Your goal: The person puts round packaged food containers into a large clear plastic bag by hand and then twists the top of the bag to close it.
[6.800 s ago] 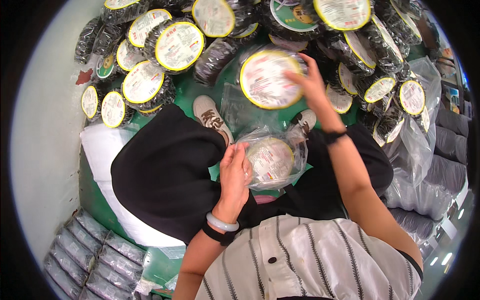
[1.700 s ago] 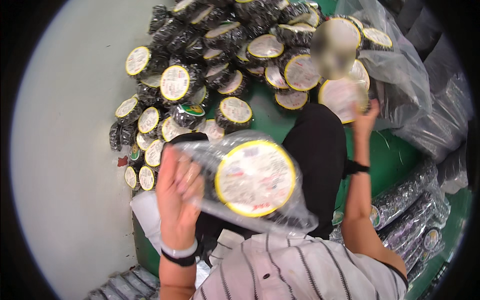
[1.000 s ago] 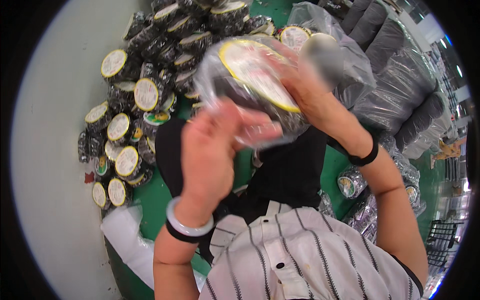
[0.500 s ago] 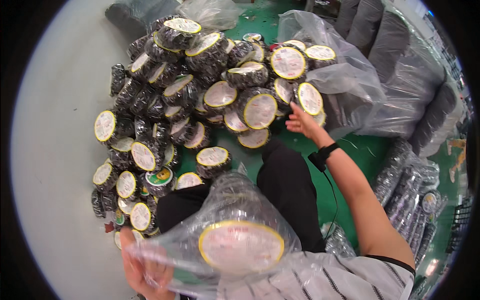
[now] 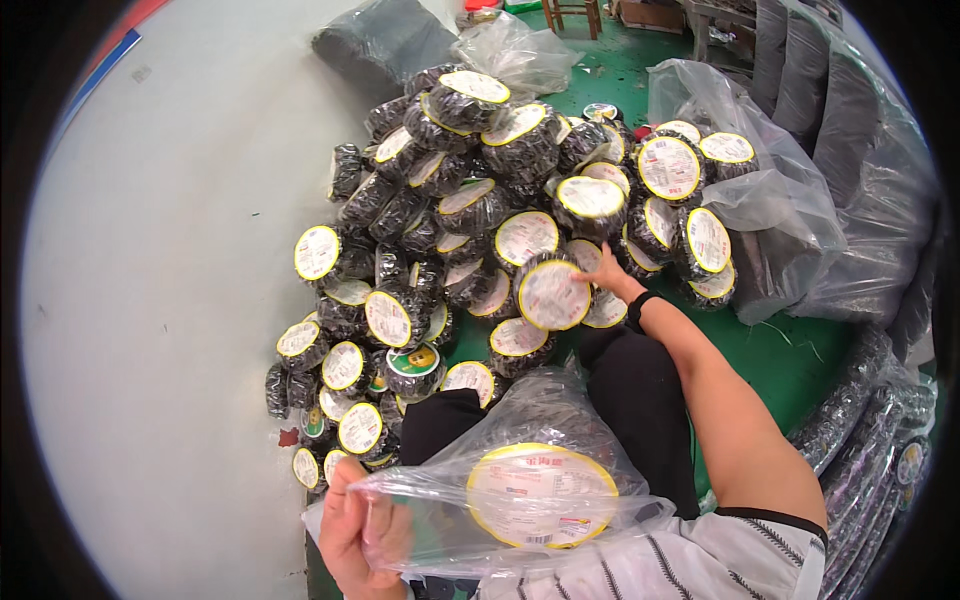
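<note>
A seated person bagged round black coils from a heap on a green floor.

The right hand, which half a second earlier only hovered at the heap, had closed its fingers on the rim of a black coil with a round white, yellow-edged label, so another coil was apparently being picked up. The left hand gripped the bunched mouth of a clear plastic bag low over the lap; inside lay a coil with a larger yellow-rimmed label. How many coils the bag held could not be told through the crumpled film. The heap of coils spread ahead, labels facing every way, one green-labelled coil among them. Filled clear sacks stood to the right.
</note>
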### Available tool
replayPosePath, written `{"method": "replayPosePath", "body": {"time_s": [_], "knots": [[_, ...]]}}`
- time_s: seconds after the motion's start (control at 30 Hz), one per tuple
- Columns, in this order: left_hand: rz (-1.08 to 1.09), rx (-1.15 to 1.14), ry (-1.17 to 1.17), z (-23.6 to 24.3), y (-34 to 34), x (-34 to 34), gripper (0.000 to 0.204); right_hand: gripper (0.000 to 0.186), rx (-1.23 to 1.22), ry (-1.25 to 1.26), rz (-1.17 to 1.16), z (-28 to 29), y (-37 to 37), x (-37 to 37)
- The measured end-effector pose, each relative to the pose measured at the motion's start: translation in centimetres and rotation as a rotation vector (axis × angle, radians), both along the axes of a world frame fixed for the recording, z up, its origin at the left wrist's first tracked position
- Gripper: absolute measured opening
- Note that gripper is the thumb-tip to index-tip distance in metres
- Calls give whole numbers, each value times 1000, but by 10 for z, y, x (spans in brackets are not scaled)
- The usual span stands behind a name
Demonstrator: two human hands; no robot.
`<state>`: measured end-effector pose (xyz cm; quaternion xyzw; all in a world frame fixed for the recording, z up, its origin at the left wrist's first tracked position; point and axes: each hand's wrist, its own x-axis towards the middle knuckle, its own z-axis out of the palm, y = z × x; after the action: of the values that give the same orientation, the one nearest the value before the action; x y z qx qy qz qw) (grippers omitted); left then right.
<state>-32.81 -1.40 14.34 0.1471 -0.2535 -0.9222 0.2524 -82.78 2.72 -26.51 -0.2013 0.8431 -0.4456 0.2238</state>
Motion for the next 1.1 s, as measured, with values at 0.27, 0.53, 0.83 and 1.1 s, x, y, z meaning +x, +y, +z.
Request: {"method": "replayPosePath", "body": {"time_s": [0.27,0.53,0.83,1.1], "knots": [[194,65,12,-21,-4,40,9,111,370,293,474,14,-31,94],[65,360,-22,4,-24,-27,31,44,-1086,-296,291,344,43,126],[-465,-1750,260,-15,46,32,22,89,-640,-813,64,335,250,366],[-552,-820,-141,-61,98,63,17,59,-758,-214,32,346,213,361]]}}
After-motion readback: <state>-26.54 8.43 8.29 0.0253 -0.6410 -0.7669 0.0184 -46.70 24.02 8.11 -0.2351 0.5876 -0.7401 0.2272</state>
